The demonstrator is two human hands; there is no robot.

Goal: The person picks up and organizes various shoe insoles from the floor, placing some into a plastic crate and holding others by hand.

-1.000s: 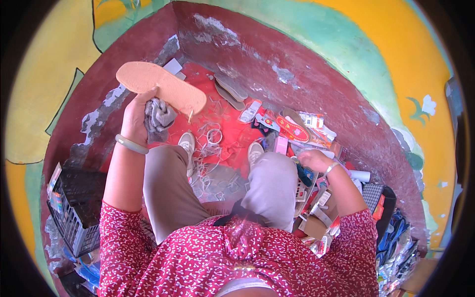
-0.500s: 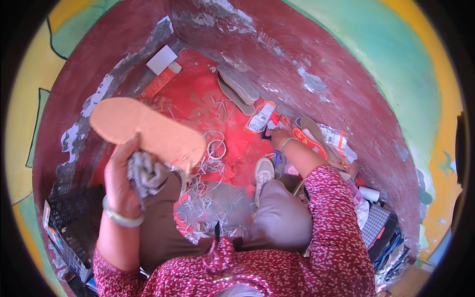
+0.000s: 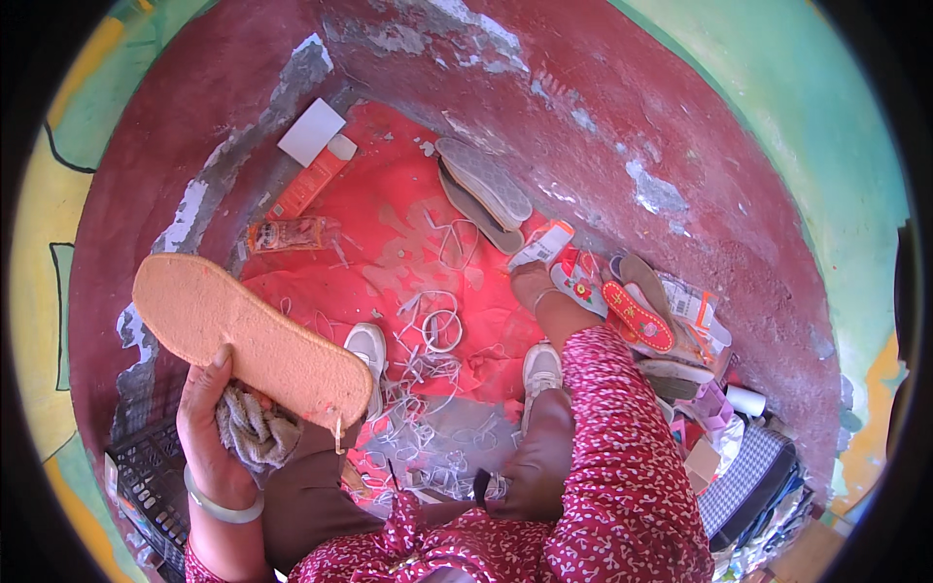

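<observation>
Slantwise, the orange insole (image 3: 251,338) lies in the left hand (image 3: 206,428).

Shows peach-orange on the large insole (image 3: 255,338), grey on the cloth (image 3: 258,429), pale greenish white on the bangle (image 3: 222,511) and crimson scattered with small white motifs on the sleeve (image 3: 630,447). Sets vivid red with blotchy tan patterning on the floor sheet (image 3: 364,194) against white on the tangled cords (image 3: 428,367), bright red with yellow marks on the small insole (image 3: 638,317) and dark-and-pale check on the fabric item (image 3: 743,478). Mixes maroon, flaked with grey-white, with green and yellow on the painted wall (image 3: 700,136).
</observation>
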